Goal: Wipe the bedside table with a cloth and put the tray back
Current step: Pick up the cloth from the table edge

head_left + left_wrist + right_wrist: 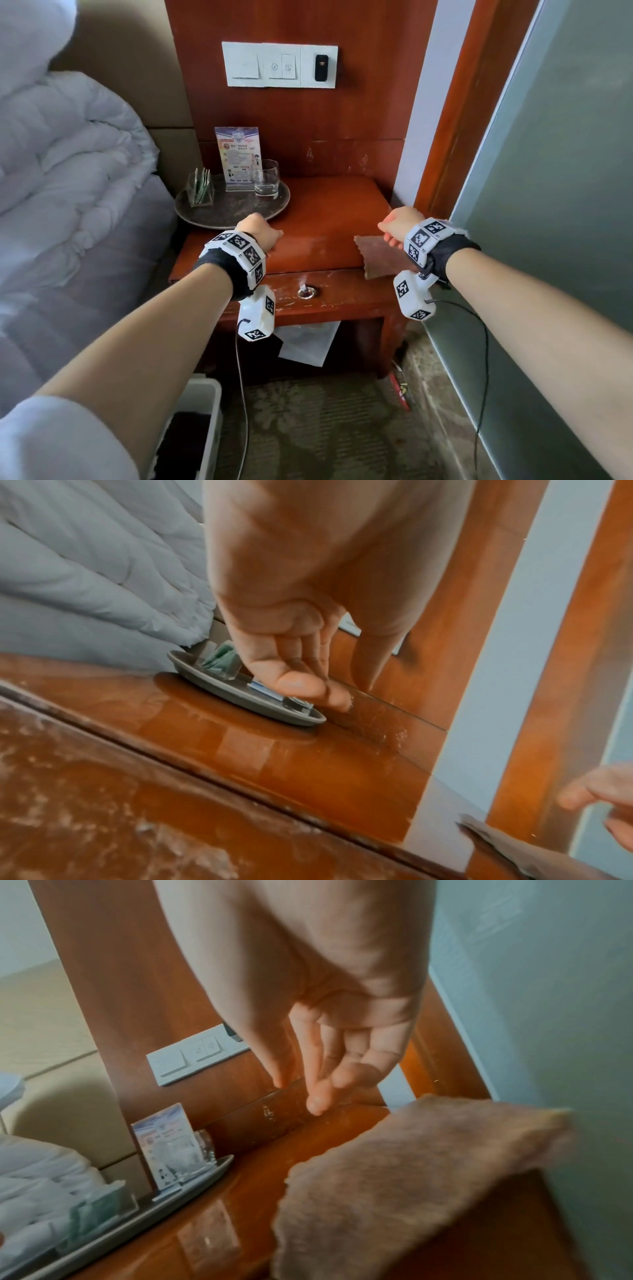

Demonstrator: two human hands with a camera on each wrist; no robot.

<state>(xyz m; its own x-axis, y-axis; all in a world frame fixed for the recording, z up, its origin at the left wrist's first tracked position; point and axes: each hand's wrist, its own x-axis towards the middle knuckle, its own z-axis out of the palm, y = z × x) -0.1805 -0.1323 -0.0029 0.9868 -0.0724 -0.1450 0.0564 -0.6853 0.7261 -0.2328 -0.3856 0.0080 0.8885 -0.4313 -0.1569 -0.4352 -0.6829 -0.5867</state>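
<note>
The red-brown bedside table [318, 212] carries a round grey tray [236, 212] at its back left. On the tray stand a glass [266, 178], an acrylic sign [239, 157] and a sachet holder [200, 188]. A brown cloth [380, 257] lies flat on the table's front right corner. My left hand [262, 231] hovers just in front of the tray [240, 693], fingers [301, 685] relaxed and holding nothing. My right hand [394, 229] hangs over the cloth [411, 1177], and its loose fingers [318, 1102] are off the fabric and hold nothing.
A bed with a white duvet [68, 164] borders the table on the left. A switch panel [279, 65] sits on the wooden wall behind, and a frosted glass partition [565, 171] stands on the right. A drawer pull [307, 292] is below the tabletop and a white bin [202, 421] stands on the floor.
</note>
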